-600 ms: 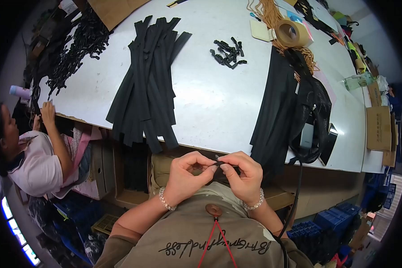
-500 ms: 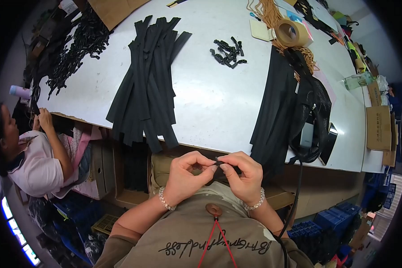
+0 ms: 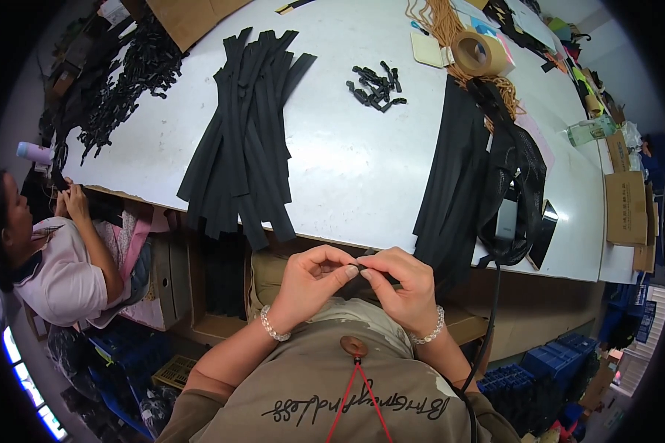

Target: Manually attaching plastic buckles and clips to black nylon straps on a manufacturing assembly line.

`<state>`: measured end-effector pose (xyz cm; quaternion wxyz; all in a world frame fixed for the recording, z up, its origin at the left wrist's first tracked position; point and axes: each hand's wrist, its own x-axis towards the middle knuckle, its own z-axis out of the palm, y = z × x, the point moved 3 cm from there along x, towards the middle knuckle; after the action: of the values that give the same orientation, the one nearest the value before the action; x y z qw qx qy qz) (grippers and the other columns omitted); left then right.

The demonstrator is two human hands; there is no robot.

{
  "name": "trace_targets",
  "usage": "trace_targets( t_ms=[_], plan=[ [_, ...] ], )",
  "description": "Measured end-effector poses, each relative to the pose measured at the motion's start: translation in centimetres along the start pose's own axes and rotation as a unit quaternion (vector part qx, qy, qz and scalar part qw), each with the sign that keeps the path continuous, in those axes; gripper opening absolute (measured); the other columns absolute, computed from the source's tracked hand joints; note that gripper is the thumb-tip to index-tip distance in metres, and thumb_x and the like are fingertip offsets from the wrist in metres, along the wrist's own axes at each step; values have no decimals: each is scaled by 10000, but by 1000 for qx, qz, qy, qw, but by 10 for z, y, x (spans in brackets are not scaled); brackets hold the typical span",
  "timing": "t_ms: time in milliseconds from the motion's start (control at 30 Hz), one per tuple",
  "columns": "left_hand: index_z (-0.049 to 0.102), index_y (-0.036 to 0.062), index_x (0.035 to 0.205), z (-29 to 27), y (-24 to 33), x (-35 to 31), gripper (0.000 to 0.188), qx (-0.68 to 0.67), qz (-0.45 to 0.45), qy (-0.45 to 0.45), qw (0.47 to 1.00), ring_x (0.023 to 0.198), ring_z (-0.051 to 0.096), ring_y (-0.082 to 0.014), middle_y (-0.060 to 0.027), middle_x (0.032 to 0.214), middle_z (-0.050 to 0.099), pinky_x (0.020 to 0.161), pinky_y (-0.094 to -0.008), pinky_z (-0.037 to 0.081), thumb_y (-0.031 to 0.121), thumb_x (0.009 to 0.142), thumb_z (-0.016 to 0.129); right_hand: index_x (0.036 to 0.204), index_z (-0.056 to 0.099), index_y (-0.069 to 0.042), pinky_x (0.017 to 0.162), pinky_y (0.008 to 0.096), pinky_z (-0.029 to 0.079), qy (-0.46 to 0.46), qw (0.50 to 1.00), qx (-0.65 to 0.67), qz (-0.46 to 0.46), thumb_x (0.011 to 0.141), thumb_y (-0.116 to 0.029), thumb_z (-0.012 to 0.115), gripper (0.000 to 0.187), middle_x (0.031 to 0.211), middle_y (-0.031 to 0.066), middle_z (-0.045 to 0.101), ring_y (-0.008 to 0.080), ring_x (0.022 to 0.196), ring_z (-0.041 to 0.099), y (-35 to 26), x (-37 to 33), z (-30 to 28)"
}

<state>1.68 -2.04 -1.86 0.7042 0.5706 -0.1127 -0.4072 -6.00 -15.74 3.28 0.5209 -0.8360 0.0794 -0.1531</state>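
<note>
Before us spreads the white table [image 3: 351,170]; just off its near edge, our left hand [image 3: 307,286] and right hand [image 3: 400,289] pinch a small dark piece [image 3: 359,269] between the fingertips, too covered for us to tell its long axis or pointing.

The view looks from the person's head, through the left one of two cameras worn side by side. It faces steeply down and forward, upright, over the shirt [image 3: 295,369] at the lower edge. The left hand [image 3: 310,284] and right hand [image 3: 403,288] lie close below, just under the middle; the table [image 3: 347,166] stretches away above them. The fisheye reaches a co-worker [image 3: 59,273] at left and a box [image 3: 626,209] at right, with straight edges bending near the dark rim.
</note>
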Motion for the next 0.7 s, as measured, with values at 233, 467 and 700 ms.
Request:
trace_targets(
  t_ms=[233, 467, 700],
  plan=[
    [621, 4, 885, -3, 4, -3, 76, -47, -29, -31, 998, 766, 567, -48, -20, 854, 632, 695, -192, 474, 16, 817, 653, 962, 642, 26, 605, 211, 461, 25, 956, 245, 159, 805, 49, 601, 164, 851, 73, 621, 90, 700, 567, 19, -12, 10],
    [627, -11, 809, 1, 14, -8, 74, 80, 60, 24, 995, 710, 577, -57, -19, 781, 629, 645, -200, 479, -7, 758, 681, 950, 636, 32, 614, 197, 453, 68, 968, 206, 123, 809, 59, 590, 151, 856, 73, 621, 92, 716, 568, 19, -15, 11],
    [603, -10, 755, 1, 25, -10, 100, 211, 147, 28, 966, 702, 572, -104, -52, 770, 590, 618, -214, 450, -58, 698, 670, 915, 653, 1, 617, 235, 472, 67, 995, 73, 20, 747, 80, 621, 189, 801, 97, 627, 166, 702, 600, 6, -10, 9]
  ],
)
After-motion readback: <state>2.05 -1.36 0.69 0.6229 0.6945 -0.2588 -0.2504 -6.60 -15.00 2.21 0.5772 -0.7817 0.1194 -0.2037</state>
